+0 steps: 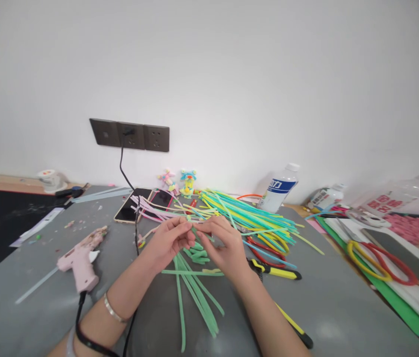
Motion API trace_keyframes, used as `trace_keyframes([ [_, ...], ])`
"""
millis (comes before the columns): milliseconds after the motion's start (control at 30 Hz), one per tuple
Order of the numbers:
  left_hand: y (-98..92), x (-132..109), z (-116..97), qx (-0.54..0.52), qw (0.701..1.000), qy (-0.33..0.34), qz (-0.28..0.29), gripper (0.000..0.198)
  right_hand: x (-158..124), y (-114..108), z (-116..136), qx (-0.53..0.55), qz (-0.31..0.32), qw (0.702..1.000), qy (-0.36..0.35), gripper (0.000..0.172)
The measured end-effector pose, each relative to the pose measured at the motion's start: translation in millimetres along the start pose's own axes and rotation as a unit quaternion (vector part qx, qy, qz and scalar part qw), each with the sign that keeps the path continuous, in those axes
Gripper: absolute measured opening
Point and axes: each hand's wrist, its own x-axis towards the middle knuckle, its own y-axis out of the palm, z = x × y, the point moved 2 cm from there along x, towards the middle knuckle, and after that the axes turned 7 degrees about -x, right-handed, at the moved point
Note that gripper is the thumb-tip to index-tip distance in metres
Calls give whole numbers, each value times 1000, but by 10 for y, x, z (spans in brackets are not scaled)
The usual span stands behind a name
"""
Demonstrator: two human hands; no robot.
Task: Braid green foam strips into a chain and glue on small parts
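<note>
My left hand [168,242] and my right hand [225,239] meet over the middle of the grey table, fingertips pinched together. Between them is a short piece of green pipe cleaner [193,230], mostly covered by the fingers. Below the hands lie several long green pipe cleaners [198,292], fanned toward me. Short folded green pieces [197,254] sit just beneath the fingertips. Behind the right hand spreads a pile of yellow and teal pipe cleaners [246,213]. Pink-purple pipe cleaners [148,210] lie behind the left hand.
A pink glue gun [81,260] rests at left; its black cord passes by my left forearm. Yellow-black pliers [276,270] lie right of my right hand. Scissors [380,260], a phone [131,206], a bottle [278,188] and two small figures [187,183] stand or lie around.
</note>
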Motion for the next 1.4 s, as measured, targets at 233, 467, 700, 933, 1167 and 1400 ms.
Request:
trace_keyframes([
  [233, -9, -22, -11, 70, 997, 31, 27, 34, 5, -24, 13, 14, -48, 997, 63, 12],
  [467, -23, -10, 31, 135, 989, -16, 59, 35, 20, -34, 21, -12, -55, 997, 42, 12],
  [700, 13, -27, 15, 34, 999, -23, 23, 35, 14, -44, 18, -22, -60, 998, 5, 10],
  [933, -7, 12, 7, -35, 999, -17, 11, 33, 24, -49, 23, 8, -61, 998, -1, 6],
  [1167, 16, 9, -4, -73, 997, -6, 10, 31, 26, -48, 2, 47, -25, 999, -2, 8],
  [1400, -11, 8, 2, -157, 987, -12, -27, 23, 37, -40, -12, 58, 0, 998, -16, 8],
])
